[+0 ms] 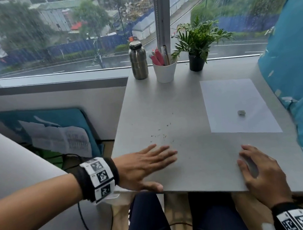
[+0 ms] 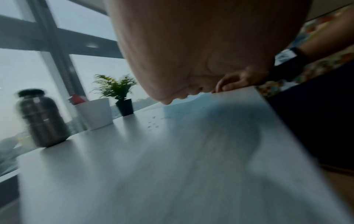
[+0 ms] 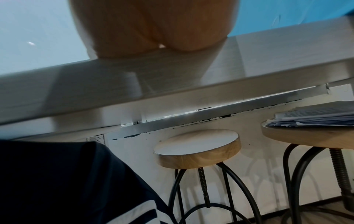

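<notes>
My left hand (image 1: 148, 164) lies flat on the grey table (image 1: 184, 111) near its front left corner, fingers straight and pointing right, holding nothing. Small dark shavings (image 1: 160, 134) are scattered on the table just beyond its fingers. My right hand (image 1: 254, 167) rests at the table's front edge with fingers loosely bent, also holding nothing. A white sheet of paper (image 1: 236, 105) lies at the right with a small grey eraser (image 1: 241, 112) on it. In the left wrist view my palm (image 2: 191, 45) hovers over the table and the shavings (image 2: 153, 124).
At the back by the window stand a steel bottle (image 1: 138, 60), a white cup of pens (image 1: 164, 69) and a potted plant (image 1: 196, 49). A blue panel (image 1: 297, 79) bounds the table's right side. Wooden stools (image 3: 197, 148) stand below; one carries papers (image 3: 316, 116).
</notes>
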A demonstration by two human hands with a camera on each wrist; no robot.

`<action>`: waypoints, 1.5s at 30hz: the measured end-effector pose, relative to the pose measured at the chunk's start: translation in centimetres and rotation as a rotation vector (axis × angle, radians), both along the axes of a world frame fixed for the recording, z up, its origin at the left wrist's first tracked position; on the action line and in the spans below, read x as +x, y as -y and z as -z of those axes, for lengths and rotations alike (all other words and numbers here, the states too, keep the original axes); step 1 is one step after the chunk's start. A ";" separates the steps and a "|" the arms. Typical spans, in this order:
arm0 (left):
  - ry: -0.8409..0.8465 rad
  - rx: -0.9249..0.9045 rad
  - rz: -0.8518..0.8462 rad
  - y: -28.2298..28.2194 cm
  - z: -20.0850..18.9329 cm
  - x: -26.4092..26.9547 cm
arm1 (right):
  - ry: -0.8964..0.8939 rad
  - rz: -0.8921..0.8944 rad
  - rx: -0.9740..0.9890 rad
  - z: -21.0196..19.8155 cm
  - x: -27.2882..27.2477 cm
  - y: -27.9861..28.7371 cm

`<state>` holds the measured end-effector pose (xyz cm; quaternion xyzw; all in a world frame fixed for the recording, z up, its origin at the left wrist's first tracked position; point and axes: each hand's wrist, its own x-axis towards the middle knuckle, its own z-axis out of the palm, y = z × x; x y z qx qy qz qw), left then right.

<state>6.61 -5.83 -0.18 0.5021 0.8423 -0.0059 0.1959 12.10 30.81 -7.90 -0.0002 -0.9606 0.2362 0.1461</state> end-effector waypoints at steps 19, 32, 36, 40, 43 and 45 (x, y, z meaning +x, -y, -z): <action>-0.171 -0.081 -0.066 -4.1 1.8 -1.0 | -0.061 -0.030 -0.030 0.9 -0.2 -0.5; -0.165 -0.234 -0.469 -2.6 1.8 -5.3 | -0.069 -0.035 -0.055 0.9 0.0 -0.5; -0.119 -0.106 -0.201 -8.1 1.8 -2.1 | -0.069 -0.026 -0.049 1.0 0.0 -0.5; -0.023 -0.111 -0.101 -11.0 3.7 -1.4 | -0.067 -0.026 -0.054 1.0 0.0 -0.7; -0.034 -0.096 -0.263 -7.9 4.1 -4.3 | -0.069 -0.023 -0.064 1.1 0.1 -0.6; -0.035 -0.119 -0.411 -5.4 3.8 -6.4 | -0.069 -0.013 -0.065 1.1 0.1 -0.5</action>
